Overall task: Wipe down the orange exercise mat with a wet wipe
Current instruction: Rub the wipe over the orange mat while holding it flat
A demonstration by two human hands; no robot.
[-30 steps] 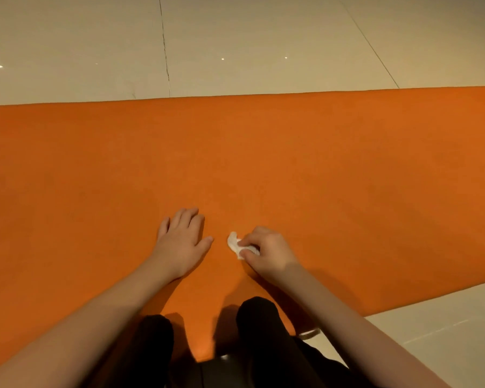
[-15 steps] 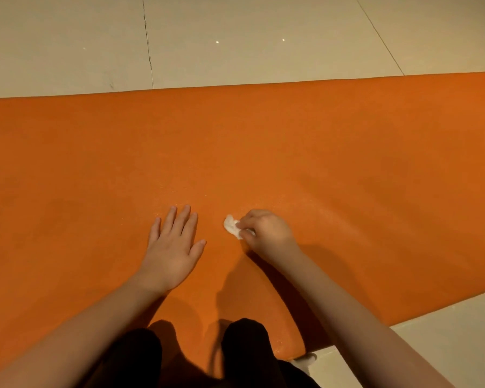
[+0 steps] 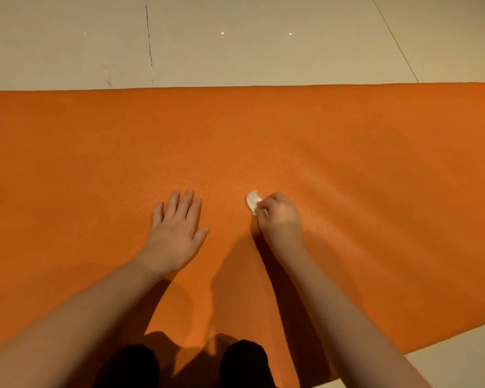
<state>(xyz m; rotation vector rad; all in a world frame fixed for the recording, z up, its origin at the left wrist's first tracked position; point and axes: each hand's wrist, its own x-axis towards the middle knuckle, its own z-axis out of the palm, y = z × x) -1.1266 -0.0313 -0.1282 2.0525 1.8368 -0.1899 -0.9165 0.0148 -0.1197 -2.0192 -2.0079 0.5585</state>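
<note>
On the floor [image 3: 263, 37]: mat [image 3: 347, 130] spread flat.
Right hand [image 3: 280, 219]: fingers curled, pinching wipe [image 3: 252, 201] against the mat's middle.
Left hand [image 3: 177, 231]: fingers straight, resting flat on the mat.
Progress: faint sheen right of the wipe; most seems undone.

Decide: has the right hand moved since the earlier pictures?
Yes. The right hand, holding the wipe, has slid forward, toward the far edge of the mat, away from the knees.

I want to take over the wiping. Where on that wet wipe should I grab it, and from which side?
Probably pinch the crumpled white end of the wet wipe that pokes out past the curled fingers of the right hand, coming from above on its far-left side. The rest is bunched inside that hand, down on the orange mat.
</note>
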